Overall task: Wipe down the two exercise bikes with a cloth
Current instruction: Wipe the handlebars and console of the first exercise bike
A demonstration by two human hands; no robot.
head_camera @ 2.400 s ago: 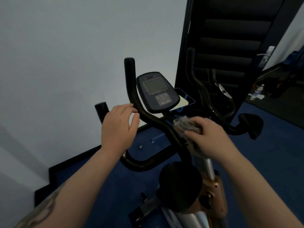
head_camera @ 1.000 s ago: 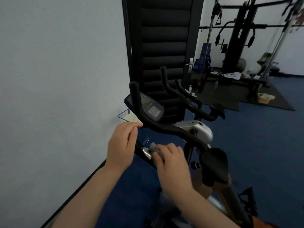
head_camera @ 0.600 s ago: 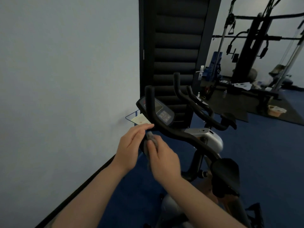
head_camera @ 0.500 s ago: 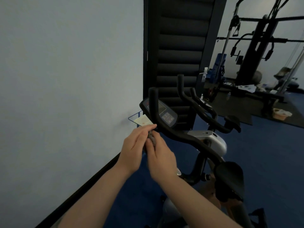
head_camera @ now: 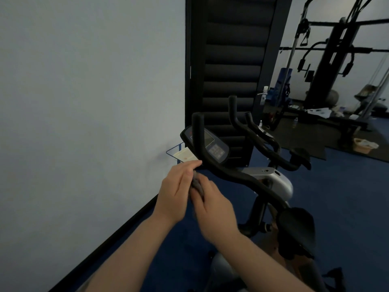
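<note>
Item: grey cloth [head_camera: 197, 183], bunched, pinched between both hands just below the near exercise bike's handlebar [head_camera: 235, 175]. Left hand [head_camera: 174, 190]: fingers extended against the cloth. Right hand [head_camera: 212, 205]: fingers curled around it. Recommended handling: refold to a fresh face, wrap it round the bar, draw along the foam, then the console [head_camera: 207, 144]. Second bike [head_camera: 271, 152] stands just beyond. Setting: blue carpeted floor [head_camera: 341, 197], pale wall [head_camera: 84, 102] at left, dark padded panel [head_camera: 231, 60], weight machine [head_camera: 328, 60] far right.
</note>
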